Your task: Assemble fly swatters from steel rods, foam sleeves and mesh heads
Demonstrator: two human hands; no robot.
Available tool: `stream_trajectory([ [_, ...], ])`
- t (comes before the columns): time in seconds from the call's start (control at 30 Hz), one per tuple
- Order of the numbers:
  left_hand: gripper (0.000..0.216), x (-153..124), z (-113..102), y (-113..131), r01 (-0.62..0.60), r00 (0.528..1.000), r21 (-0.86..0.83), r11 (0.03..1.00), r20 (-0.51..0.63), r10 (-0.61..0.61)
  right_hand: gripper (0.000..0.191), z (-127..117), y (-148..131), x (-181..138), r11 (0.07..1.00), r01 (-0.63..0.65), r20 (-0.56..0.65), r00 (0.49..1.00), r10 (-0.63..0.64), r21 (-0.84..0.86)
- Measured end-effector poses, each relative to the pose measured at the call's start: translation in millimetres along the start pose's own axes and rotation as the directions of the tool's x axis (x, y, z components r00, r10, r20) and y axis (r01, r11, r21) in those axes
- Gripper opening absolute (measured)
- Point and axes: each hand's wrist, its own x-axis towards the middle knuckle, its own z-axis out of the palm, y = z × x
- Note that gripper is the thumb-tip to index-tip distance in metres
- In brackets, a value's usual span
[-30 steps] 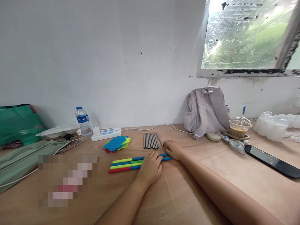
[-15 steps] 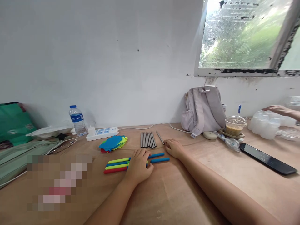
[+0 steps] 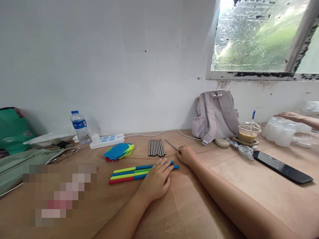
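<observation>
My left hand [image 3: 157, 179] lies over the right part of a row of coloured foam-like sticks [image 3: 123, 178] in red, yellow-green, blue and green. Its fingers are stretched out flat across their blue ends. My right hand [image 3: 186, 155] has its fingers curled round the near end of a thin grey metal tube [image 3: 171, 144], which slants on the table. Left of that tube, several like grey tubes [image 3: 156, 148] lie side by side. A pile of flat blue, yellow and red pieces [image 3: 119, 151] sits farther left.
Behind stand a water bottle [image 3: 79, 126], a white power strip [image 3: 107, 141] and a grey backpack [image 3: 216, 114]. To the right are an iced drink cup [image 3: 248, 133], a black flat device [image 3: 282, 167] and translucent bottles [image 3: 278, 131], with another person's hand [image 3: 290, 116] over them.
My left hand has slid right along the sticks, uncovering their middles. My right hand has curled its fingers round the single tube's end, and that tube has turned to a flatter slant.
</observation>
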Motion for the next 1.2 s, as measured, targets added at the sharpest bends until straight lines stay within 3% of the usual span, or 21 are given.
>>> stream_trajectory([
  [0.2,0.043,1,1,10,0.021,0.998,-0.025,0.999,0.068,-0.019,0.02,2,12,-1,0.995,-0.1,-0.003,0.995,0.1,0.008],
  [0.5,0.036,-1,2,15,0.12,0.992,-0.093,0.988,0.063,-0.114,0.025,3,26,-19,0.997,-0.046,0.039,0.998,0.044,0.069],
  [0.63,0.036,0,7,14,0.089,0.994,-0.102,0.991,0.065,-0.083,0.025,-5,32,-30,0.992,-0.058,-0.012,0.998,0.059,0.113],
  [0.73,0.035,0,8,12,0.09,0.994,-0.104,0.991,0.075,-0.082,0.02,-17,24,-38,0.96,-0.032,-0.178,0.981,0.084,0.277],
  [0.83,0.033,1,5,10,0.115,0.993,-0.153,0.981,0.031,-0.112,0.018,-27,3,-46,0.779,0.01,-0.311,0.92,0.238,0.627],
  [0.93,0.032,4,0,11,0.133,0.985,-0.326,0.936,-0.063,-0.162,0.023,-36,-26,-55,0.461,0.088,-0.275,0.893,0.356,0.883],
  [1.0,0.029,6,-2,13,0.13,0.974,-0.467,0.874,-0.105,-0.201,0.024,-43,-45,-62,0.322,0.145,-0.262,0.897,0.357,0.936],
  [1.1,0.023,7,-1,17,0.159,0.948,-0.626,0.763,-0.12,-0.296,0.021,-53,-66,-72,0.257,0.208,-0.278,0.921,0.273,0.944],
  [1.2,0.026,6,4,21,0.204,0.925,-0.747,0.632,-0.065,-0.374,0.016,-58,-76,-80,0.292,0.268,-0.33,0.925,0.189,0.918],
])
